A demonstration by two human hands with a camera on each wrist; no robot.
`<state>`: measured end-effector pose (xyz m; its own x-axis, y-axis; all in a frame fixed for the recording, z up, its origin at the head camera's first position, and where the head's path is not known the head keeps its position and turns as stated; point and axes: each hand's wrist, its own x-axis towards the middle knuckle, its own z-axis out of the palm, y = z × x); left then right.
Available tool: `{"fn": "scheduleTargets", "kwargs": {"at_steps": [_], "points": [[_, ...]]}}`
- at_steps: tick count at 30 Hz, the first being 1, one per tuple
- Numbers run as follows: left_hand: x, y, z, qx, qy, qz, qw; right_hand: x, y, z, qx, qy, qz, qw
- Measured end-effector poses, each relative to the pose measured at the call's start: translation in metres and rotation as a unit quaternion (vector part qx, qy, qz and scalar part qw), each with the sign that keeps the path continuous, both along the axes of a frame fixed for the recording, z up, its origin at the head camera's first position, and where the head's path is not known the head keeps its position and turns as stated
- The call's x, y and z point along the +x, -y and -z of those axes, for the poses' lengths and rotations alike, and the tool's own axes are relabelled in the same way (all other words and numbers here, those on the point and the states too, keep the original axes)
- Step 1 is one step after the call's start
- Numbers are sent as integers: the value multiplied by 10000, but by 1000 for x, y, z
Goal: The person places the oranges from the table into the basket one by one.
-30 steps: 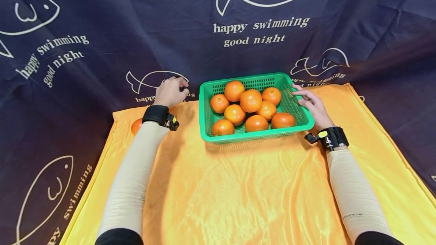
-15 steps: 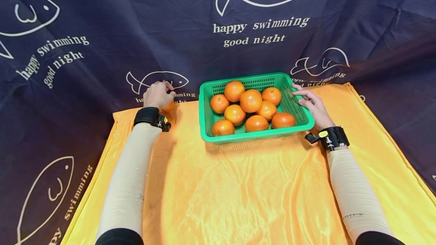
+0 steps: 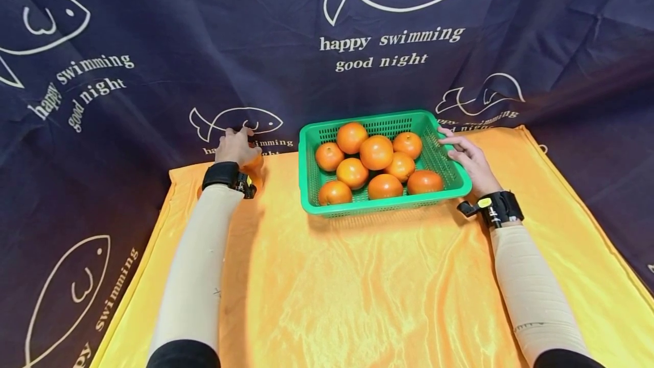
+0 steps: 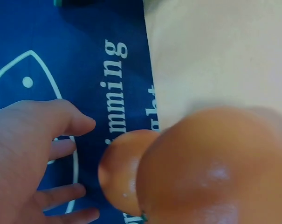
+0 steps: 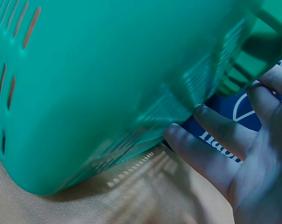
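My left hand [image 3: 237, 147], its fingers apart, is at the back left of the table beside an orange [image 3: 257, 160] that it partly hides in the head view. In the left wrist view a gap shows between the fingertips and that orange [image 4: 120, 175], while a second orange [image 4: 215, 172] looms close to the camera; only a sliver of it shows past the wrist in the head view. A green plastic basket [image 3: 306, 186] holds several oranges [image 3: 376, 152]. At its right end, my right hand [image 3: 475, 166] rests with extended fingers [image 5: 215, 168] touching the wall and rim.
Shiny yellow cloth [image 3: 357, 288] covers the table. Behind it and along both sides hangs a dark blue curtain [image 3: 245, 27] with white fish prints, close to the back of the basket and the left hand.
My left hand has moved left and down from beside the basket to the orange at the back left, and its fingers have spread. The right hand and basket stay put.
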<state>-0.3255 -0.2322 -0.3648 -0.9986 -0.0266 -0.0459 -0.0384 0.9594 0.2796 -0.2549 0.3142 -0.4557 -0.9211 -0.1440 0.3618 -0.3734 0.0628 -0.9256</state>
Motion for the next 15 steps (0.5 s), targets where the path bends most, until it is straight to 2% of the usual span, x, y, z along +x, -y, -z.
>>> {"fn": "scheduleTargets", "kwargs": {"at_steps": [9, 15], "points": [[-4, 8, 10, 11, 301, -8, 9995, -1, 0, 0, 12, -121, -41, 9999], [-7, 13, 19, 62, 445, 134, 9989, -1, -1, 0, 154, -25, 32, 9999]]}}
